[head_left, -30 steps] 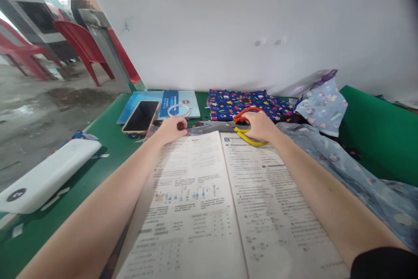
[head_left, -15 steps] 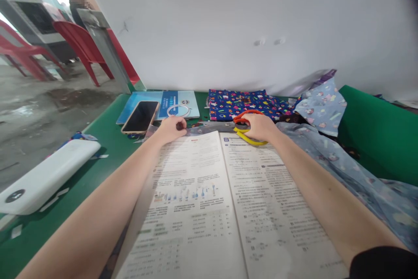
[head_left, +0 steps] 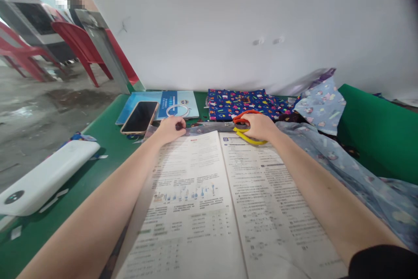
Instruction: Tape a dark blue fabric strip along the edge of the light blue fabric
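Observation:
An open printed booklet (head_left: 209,196) lies across the green table (head_left: 98,139) in front of me, covering light blue fabric. Past its far edge my right hand (head_left: 257,126) is closed in the orange and yellow handles of a pair of scissors (head_left: 225,127), whose blades point left along a strip of pale blue printed fabric (head_left: 196,130). My left hand (head_left: 170,129) is closed in a pinch on the left end of that strip, just beyond the blade tips.
A phone (head_left: 139,117) lies on a blue booklet (head_left: 178,105) at the back left. Dark blue patterned cloth (head_left: 238,102) is folded by the white wall. Light blue fabric (head_left: 346,166) runs down the right. A white power bank (head_left: 45,179) lies at the left edge. Red chairs (head_left: 75,44) stand beyond.
Both hands have stayed almost still on the fabric strip and scissors; the view has only drifted slightly.

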Demonstrator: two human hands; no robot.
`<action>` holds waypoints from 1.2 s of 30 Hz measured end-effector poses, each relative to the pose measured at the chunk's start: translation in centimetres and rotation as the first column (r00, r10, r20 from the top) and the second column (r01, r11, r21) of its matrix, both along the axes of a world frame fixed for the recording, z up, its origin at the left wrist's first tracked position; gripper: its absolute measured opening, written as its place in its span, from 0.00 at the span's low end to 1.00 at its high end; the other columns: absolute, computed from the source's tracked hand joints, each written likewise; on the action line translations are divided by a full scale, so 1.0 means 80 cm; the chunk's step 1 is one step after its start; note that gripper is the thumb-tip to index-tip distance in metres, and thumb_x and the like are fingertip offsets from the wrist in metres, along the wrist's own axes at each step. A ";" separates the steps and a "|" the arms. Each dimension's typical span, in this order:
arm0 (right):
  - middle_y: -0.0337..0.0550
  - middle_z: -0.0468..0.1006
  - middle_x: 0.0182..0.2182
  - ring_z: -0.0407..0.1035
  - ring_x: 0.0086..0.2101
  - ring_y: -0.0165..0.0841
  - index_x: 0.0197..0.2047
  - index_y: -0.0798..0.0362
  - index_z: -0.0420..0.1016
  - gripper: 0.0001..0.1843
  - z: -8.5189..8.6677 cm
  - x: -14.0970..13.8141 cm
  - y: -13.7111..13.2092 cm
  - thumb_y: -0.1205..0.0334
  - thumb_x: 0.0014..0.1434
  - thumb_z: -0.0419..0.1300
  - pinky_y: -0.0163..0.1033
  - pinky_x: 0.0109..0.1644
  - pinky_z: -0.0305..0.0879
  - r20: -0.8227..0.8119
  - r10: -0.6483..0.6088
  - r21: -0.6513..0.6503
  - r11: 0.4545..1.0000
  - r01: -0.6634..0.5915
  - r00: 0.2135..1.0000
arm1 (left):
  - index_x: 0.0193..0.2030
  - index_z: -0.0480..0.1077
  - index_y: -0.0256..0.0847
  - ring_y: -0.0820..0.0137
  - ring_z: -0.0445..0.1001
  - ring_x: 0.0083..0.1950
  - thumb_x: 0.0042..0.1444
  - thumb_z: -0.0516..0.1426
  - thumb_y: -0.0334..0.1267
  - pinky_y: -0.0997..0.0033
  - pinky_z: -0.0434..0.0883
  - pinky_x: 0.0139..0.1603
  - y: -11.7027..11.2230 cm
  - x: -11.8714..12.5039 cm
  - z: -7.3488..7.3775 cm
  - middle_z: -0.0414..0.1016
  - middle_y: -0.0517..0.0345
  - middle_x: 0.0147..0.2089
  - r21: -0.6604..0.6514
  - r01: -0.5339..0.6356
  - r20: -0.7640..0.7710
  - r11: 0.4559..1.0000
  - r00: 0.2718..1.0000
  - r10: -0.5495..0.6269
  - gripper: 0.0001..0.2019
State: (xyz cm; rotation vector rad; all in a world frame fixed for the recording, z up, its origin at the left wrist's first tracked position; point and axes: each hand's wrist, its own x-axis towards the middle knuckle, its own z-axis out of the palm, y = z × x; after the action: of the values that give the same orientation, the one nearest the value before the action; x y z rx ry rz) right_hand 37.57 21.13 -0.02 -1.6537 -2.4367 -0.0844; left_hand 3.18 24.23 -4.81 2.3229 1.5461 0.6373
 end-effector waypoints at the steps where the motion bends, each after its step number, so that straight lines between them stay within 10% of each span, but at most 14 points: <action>1: 0.44 0.81 0.39 0.73 0.40 0.41 0.48 0.48 0.76 0.23 0.001 0.000 0.000 0.47 0.51 0.62 0.41 0.41 0.66 0.006 -0.002 0.000 1.000 0.002 1.000 | 0.30 0.68 0.42 0.63 0.70 0.43 0.48 0.55 0.37 0.62 0.63 0.47 -0.001 0.001 0.001 0.74 0.57 0.34 0.000 -0.002 -0.005 1.000 1.000 0.002 0.03; 36: 0.41 0.82 0.39 0.73 0.38 0.40 0.50 0.43 0.76 0.24 -0.006 0.005 0.006 0.44 0.52 0.59 0.40 0.38 0.64 0.050 -0.009 -0.007 1.000 0.010 0.999 | 0.32 0.69 0.42 0.63 0.70 0.42 0.49 0.54 0.36 0.63 0.64 0.45 -0.001 0.002 -0.001 0.73 0.56 0.32 0.036 -0.046 -0.011 0.998 0.999 0.047 0.04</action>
State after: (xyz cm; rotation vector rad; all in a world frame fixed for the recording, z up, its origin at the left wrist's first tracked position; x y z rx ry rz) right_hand 37.98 21.62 -0.54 -1.6861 -2.4686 -0.1195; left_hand 3.31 24.16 -4.86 2.3265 1.6110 0.6685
